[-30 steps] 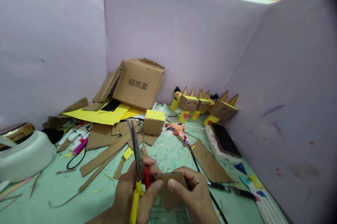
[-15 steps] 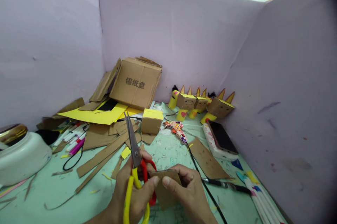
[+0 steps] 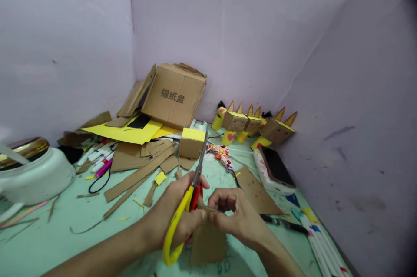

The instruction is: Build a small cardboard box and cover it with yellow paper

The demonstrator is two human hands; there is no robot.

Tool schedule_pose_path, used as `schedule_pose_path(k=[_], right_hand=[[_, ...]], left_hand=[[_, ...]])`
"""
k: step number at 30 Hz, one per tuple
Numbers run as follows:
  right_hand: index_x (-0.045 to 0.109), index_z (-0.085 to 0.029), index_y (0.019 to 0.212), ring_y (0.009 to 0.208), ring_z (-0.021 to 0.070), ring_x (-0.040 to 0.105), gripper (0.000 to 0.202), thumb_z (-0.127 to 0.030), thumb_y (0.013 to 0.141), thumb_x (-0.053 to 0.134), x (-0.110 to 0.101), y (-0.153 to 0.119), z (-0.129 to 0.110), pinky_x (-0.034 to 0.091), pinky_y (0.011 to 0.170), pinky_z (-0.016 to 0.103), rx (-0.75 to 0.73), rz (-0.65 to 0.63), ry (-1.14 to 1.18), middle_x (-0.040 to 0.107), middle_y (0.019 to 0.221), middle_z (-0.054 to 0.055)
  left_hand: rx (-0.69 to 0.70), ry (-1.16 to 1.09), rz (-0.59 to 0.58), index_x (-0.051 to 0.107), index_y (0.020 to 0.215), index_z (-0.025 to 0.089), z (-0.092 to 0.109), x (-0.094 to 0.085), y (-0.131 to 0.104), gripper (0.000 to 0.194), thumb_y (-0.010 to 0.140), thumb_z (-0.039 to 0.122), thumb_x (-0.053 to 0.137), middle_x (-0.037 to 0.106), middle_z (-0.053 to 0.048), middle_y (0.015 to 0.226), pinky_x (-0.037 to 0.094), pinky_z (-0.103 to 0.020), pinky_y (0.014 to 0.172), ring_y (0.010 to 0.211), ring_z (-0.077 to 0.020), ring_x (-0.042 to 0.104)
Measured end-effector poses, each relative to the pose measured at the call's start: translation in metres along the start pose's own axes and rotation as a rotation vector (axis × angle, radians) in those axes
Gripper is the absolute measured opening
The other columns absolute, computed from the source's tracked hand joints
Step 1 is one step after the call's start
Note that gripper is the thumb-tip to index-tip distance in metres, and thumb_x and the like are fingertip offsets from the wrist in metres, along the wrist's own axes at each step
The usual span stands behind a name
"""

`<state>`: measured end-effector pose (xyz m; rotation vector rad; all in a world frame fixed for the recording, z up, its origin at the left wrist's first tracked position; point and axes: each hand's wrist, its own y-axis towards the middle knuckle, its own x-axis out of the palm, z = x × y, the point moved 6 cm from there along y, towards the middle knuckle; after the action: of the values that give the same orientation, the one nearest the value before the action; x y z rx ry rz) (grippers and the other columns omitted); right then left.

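Scissors (image 3: 182, 220) with yellow and red handles rest in my left hand (image 3: 180, 207), their blades pointing up and away. My left thumb also presses on the top edge of a small cardboard piece (image 3: 208, 244), which hangs below both hands. My right hand (image 3: 234, 212) pinches the same top edge from the right, its fingers curled. Beyond the blades stands a small cardboard box (image 3: 191, 144) with a yellow top. Cardboard strips (image 3: 140, 175) lie to the left of the hands.
A large carton (image 3: 174, 97) leans at the back. Cardboard figures (image 3: 235, 121) stand right of it. Nearer are a patterned glue gun (image 3: 221, 155), a phone (image 3: 276, 166), a craft knife (image 3: 283, 223) and white markers (image 3: 322, 242). A white pot (image 3: 39, 177) sits left.
The scissors have swung from leaning left to leaning right, and their blades look closer together. The cardboard piece hangs slightly lower. The whole scene has shifted a little right in view.
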<state>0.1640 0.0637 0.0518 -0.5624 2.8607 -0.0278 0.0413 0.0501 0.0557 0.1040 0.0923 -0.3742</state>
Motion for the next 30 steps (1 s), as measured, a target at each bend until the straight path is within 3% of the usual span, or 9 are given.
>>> schedule_pose_path(k=[3, 6, 9, 14, 18, 21, 26, 30], right_hand=[[0.061, -0.015, 0.051, 0.046, 0.0076, 0.038, 0.009, -0.023, 0.052, 0.065, -0.012, 0.002, 0.000, 0.029, 0.047, 0.021, 0.037, 0.109, 0.093, 0.051, 0.044, -0.004], [0.062, -0.015, 0.053, 0.046, 0.0088, 0.042, 0.015, -0.028, 0.052, 0.069, -0.028, 0.000, 0.009, 0.032, 0.048, 0.021, 0.022, 0.316, 0.248, 0.054, 0.046, -0.003], [0.062, -0.016, 0.056, 0.050, 0.0105, 0.046, 0.017, -0.031, 0.053, 0.071, -0.031, -0.002, 0.018, 0.033, 0.049, 0.022, -0.016, 0.431, 0.272, 0.056, 0.050, -0.002], [0.062, -0.015, 0.058, 0.052, 0.0116, 0.045, 0.016, -0.030, 0.060, 0.067, -0.015, -0.004, 0.022, 0.034, 0.050, 0.023, -0.049, 0.430, 0.136, 0.056, 0.052, -0.001], [0.062, -0.015, 0.060, 0.053, 0.0112, 0.046, 0.016, -0.030, 0.062, 0.067, -0.014, -0.003, 0.024, 0.034, 0.051, 0.022, -0.053, 0.419, 0.132, 0.057, 0.054, -0.001], [0.062, -0.015, 0.061, 0.052, 0.0107, 0.047, 0.018, -0.032, 0.062, 0.068, -0.012, -0.003, 0.027, 0.034, 0.050, 0.021, -0.055, 0.382, 0.182, 0.057, 0.054, -0.001], [0.062, -0.015, 0.061, 0.053, 0.0108, 0.046, 0.017, -0.031, 0.064, 0.067, -0.002, -0.005, 0.029, 0.034, 0.050, 0.021, -0.054, 0.310, 0.156, 0.056, 0.055, -0.001], [0.061, -0.015, 0.060, 0.053, 0.0101, 0.044, 0.014, -0.027, 0.065, 0.066, 0.003, -0.003, 0.027, 0.034, 0.051, 0.021, -0.060, 0.251, 0.102, 0.054, 0.054, -0.002]], left_hand=[[0.049, -0.015, 0.045, 0.045, 0.093, 0.020, 0.007, -0.008, 0.006, 0.028, 0.070, 0.019, 0.062, 0.054, 0.006, 0.067, 0.041, -0.019, 0.047, 0.052, -0.0088, 0.050], [0.103, -0.038, 0.173, 0.045, 0.091, 0.020, 0.008, -0.025, 0.012, 0.028, 0.072, 0.025, 0.065, 0.057, 0.005, 0.066, 0.045, -0.022, 0.054, 0.057, -0.0111, 0.054], [0.101, -0.058, 0.219, 0.043, 0.091, 0.020, 0.002, -0.035, 0.016, 0.032, 0.070, 0.027, 0.067, 0.060, 0.004, 0.066, 0.046, -0.024, 0.057, 0.060, -0.0129, 0.057], [0.046, -0.068, 0.083, 0.042, 0.093, 0.020, 0.000, -0.025, 0.015, 0.038, 0.066, 0.024, 0.068, 0.060, 0.003, 0.067, 0.047, -0.023, 0.052, 0.056, -0.0122, 0.056], [-0.031, 0.154, 0.123, 0.046, 0.091, 0.021, 0.010, -0.032, 0.009, 0.038, 0.061, 0.020, 0.070, 0.062, 0.002, 0.070, 0.047, -0.023, 0.051, 0.060, -0.0156, 0.060], [0.009, 0.278, 0.110, 0.050, 0.089, 0.021, 0.016, -0.037, 0.008, 0.039, 0.057, 0.019, 0.073, 0.062, 0.001, 0.074, 0.047, -0.022, 0.053, 0.066, -0.0169, 0.061], [0.001, 0.092, 0.022, 0.044, 0.094, 0.022, 0.007, -0.025, 0.007, 0.036, 0.063, 0.009, 0.059, 0.054, 0.006, 0.069, 0.041, -0.017, 0.043, 0.050, -0.0086, 0.049], [0.011, 0.133, -0.018, 0.045, 0.089, 0.021, 0.011, -0.020, 0.005, 0.032, 0.064, 0.006, 0.056, 0.048, 0.007, 0.065, 0.037, -0.015, 0.042, 0.048, -0.0066, 0.043]])
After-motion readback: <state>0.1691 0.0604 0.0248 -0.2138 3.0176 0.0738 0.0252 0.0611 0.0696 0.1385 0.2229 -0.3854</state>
